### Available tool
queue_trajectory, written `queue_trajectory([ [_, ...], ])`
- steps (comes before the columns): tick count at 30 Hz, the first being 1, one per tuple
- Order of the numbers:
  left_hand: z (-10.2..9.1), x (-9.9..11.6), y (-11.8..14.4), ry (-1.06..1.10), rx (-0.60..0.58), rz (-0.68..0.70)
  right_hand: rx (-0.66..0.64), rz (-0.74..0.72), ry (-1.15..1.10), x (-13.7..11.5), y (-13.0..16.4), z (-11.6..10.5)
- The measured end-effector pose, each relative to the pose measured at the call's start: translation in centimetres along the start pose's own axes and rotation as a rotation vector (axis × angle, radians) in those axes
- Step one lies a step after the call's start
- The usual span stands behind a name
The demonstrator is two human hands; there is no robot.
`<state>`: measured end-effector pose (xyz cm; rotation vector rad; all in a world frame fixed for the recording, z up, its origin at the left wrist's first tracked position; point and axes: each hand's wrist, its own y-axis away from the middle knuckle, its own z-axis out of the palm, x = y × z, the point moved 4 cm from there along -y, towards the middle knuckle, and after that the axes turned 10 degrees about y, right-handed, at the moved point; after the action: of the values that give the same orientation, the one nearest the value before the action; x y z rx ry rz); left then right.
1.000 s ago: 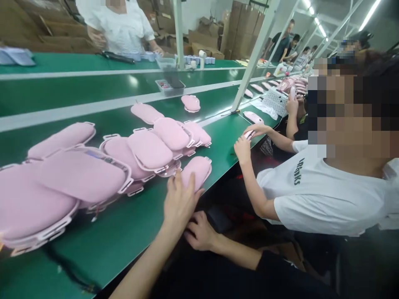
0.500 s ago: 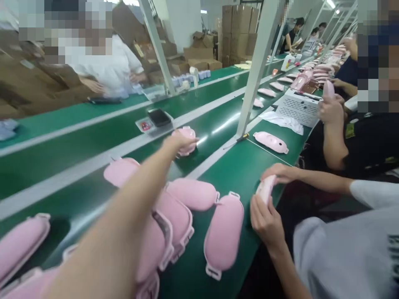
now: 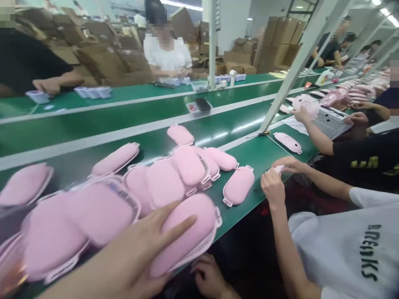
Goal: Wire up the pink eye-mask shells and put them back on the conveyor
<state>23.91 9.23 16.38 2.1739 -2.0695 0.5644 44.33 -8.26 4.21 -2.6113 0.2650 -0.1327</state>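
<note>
My left hand (image 3: 156, 245) reaches in from the lower left, closed around a pink oblong shell (image 3: 193, 224) with a white rim and a strap loop at its end. The thumb and a finger press on its smooth rounded face. Just below the shell, at the table's edge, my right hand (image 3: 212, 276) has curled fingers; what they hold, if anything, is hidden. Beside the left hand lies a heap of similar pink shells (image 3: 165, 180), overlapping each other. A single pink shell (image 3: 239, 185) rests apart, right of the heap.
A co-worker's hands (image 3: 276, 176) hold a small pale piece at the right. Beyond are a screwdriver (image 3: 260, 134), a pink part (image 3: 288, 142) and a printed sheet (image 3: 332, 122). A slanted metal post (image 3: 286, 79) rises from the green bench. Other people work across it.
My left hand has drawn back from the far pink piece and now grips a shell close by. My right hand has come into view. The view has swung left.
</note>
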Motion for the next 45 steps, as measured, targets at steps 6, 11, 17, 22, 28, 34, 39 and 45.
queue_trajectory([
  [6,8.7,0.3,17.1,-0.037,0.177,-0.249,0.007,-0.208,-0.500,-11.4,5.6,-1.0],
  [11,10.5,-0.8,21.4,0.126,0.207,-0.473,-0.169,-0.231,-0.441,-11.3,0.2,1.4],
  [17,8.5,-0.8,23.8,0.197,0.590,-0.497,-0.247,-0.315,-0.377,-12.8,-2.0,0.7],
  [22,9.7,-1.8,23.8,0.213,0.688,-0.518,-0.215,-0.305,-0.428,-14.6,-4.2,-0.9],
  [28,9.9,-1.7,23.5,0.232,0.730,-0.518,-0.596,-0.191,-0.736,-19.5,-5.2,-1.0],
  [34,9.9,-1.8,23.5,0.220,0.745,-0.522,-0.749,-0.049,-0.988,-21.3,-5.4,0.0],
  [39,9.7,-1.5,23.1,0.192,0.750,-0.506,-0.636,-0.067,-0.883,-18.7,-6.3,0.3],
  [45,9.2,-1.1,22.2,0.226,0.707,-0.579,-0.594,-0.190,-0.719,-17.1,-7.6,0.0],
])
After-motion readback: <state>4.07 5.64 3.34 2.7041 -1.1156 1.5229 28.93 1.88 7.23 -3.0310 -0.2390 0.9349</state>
